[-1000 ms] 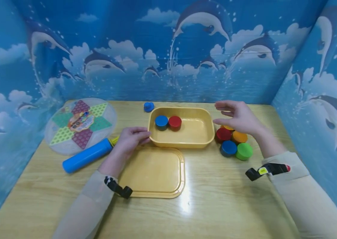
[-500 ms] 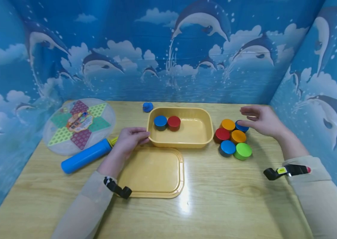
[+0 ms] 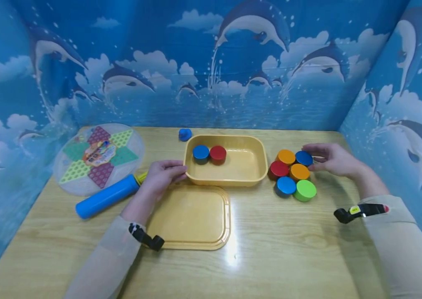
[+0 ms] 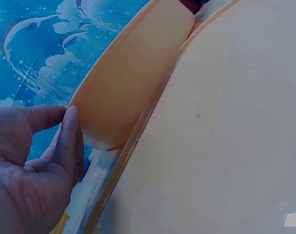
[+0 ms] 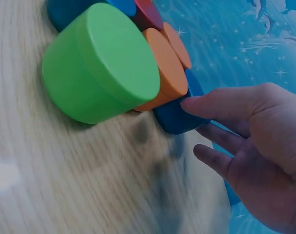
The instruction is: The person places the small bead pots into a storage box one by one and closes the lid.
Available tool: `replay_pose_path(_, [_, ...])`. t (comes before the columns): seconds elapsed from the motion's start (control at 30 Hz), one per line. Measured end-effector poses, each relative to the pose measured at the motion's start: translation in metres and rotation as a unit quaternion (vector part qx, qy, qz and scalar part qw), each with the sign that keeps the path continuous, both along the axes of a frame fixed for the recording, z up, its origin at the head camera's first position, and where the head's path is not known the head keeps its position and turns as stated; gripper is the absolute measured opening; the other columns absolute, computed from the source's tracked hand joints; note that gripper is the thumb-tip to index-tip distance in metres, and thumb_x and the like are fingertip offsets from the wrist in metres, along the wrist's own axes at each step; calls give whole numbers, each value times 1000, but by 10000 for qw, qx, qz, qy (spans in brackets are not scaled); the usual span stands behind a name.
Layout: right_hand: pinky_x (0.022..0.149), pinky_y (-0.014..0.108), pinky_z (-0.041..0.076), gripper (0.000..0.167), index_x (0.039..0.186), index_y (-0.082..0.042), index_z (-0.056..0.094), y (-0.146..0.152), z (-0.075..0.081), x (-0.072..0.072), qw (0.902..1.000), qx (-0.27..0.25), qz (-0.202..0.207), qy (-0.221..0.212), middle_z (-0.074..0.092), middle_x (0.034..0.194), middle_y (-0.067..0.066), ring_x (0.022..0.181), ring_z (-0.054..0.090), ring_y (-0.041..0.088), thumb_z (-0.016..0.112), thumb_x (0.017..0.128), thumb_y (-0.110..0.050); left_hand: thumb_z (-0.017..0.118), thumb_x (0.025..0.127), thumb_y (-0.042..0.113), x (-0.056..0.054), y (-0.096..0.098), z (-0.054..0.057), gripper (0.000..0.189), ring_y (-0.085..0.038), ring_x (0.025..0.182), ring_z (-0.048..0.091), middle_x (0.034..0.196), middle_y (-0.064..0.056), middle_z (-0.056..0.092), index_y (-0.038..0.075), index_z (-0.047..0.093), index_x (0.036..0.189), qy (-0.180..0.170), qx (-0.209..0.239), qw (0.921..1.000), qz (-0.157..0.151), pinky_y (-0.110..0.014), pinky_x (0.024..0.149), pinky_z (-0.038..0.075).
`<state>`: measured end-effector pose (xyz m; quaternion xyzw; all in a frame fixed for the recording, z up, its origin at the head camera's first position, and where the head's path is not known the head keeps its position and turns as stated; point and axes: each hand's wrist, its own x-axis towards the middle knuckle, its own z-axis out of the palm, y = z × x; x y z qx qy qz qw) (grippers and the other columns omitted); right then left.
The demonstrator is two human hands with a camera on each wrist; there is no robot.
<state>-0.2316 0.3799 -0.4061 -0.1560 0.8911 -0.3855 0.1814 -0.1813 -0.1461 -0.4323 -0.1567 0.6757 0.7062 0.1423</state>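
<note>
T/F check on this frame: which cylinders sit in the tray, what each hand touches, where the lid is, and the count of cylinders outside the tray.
1. The yellow tray holds a blue cylinder and a red cylinder. True.
2. The right hand touches the green cylinder. False: it touches the far blue cylinder.
3. The left hand rests against the tray's corner. True.
4. The lid covers the tray. False: it lies on the table in front of it.
5. Six cylinders sit right of the tray. True.

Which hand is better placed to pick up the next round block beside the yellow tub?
The right hand: its fingers already touch the far blue round block. The left hand rests against the yellow plastic tub.
</note>
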Motion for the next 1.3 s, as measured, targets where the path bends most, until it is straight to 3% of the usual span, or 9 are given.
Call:
replay_pose_path(0.2, [108,34,53,69,153,8,47,-1,-7,-2,9998,131,137,105,49,153,32,140,47,49,78,91,8,75,100,5,1,0,0,38,-20,99,75,130,-21,63,-6,65,135,-37,12,10000,35,-30,89,64])
replay_pose_path(0.4, [110,60,46,64,150,10,50,-1,-8,-3,9984,424,-19,364,50,150,34,138,47,54,78,92,6,75,100,7,0,1,1,37,-20,101,75,130,-20,64,-4,66,135,-99,-35,9999,20,-29,89,64])
replay_pose_path(0.6, [110,63,45,68,150,10,49,1,-4,-2,9972,383,-379,526,50,150,34,138,47,55,83,92,-3,74,101,7,-1,0,1,36,-21,102,74,130,-20,64,-3,66,135,-100,-34,9999,15,-29,90,64])
replay_pose_path(0.67, [111,58,48,70,150,9,49,1,1,0,9964,382,-515,563,51,150,33,138,48,53,84,92,-8,74,100,6,-1,0,0,36,-21,102,75,130,-20,64,-3,66,134,-81,-12,10000,29,-29,89,64])
replay_pose_path(0.8, [101,21,55,71,153,4,49,-2,11,4,9950,379,-710,598,52,151,28,140,48,48,84,94,-15,74,101,5,-2,-1,-2,36,-20,100,75,130,-21,64,-5,66,134,-46,15,10000,29,-29,90,64])
replay_pose_path(0.87, [99,16,54,71,154,3,49,-6,16,5,9948,376,-702,635,51,152,26,141,48,47,84,95,-16,74,101,6,-1,-1,-2,36,-20,100,74,130,-21,64,-5,66,134,-70,-22,10000,41,-29,89,64])
replay_pose_path(0.9, [101,18,54,71,154,2,49,-8,19,6,9948,364,-684,665,51,152,25,140,49,46,84,95,-16,74,101,6,-1,-2,-2,36,-20,100,74,130,-21,64,-5,66,134,-86,-32,9999,50,-29,89,64])
replay_pose_path(1.07, [108,52,48,68,152,4,51,-25,30,9,9934,308,-510,977,52,151,26,135,54,47,83,94,-10,74,101,7,0,-3,-2,35,-22,102,74,130,-19,65,-2,67,133,-184,-90,9998,81,-29,89,64])
replay_pose_path(1.3, [110,54,47,69,152,5,51,-53,44,11,9945,12,-342,991,52,153,26,135,55,44,83,93,-7,74,100,6,-2,-1,-3,36,-22,101,75,130,-21,64,-5,66,134,-48,64,10000,-7,-30,89,64])
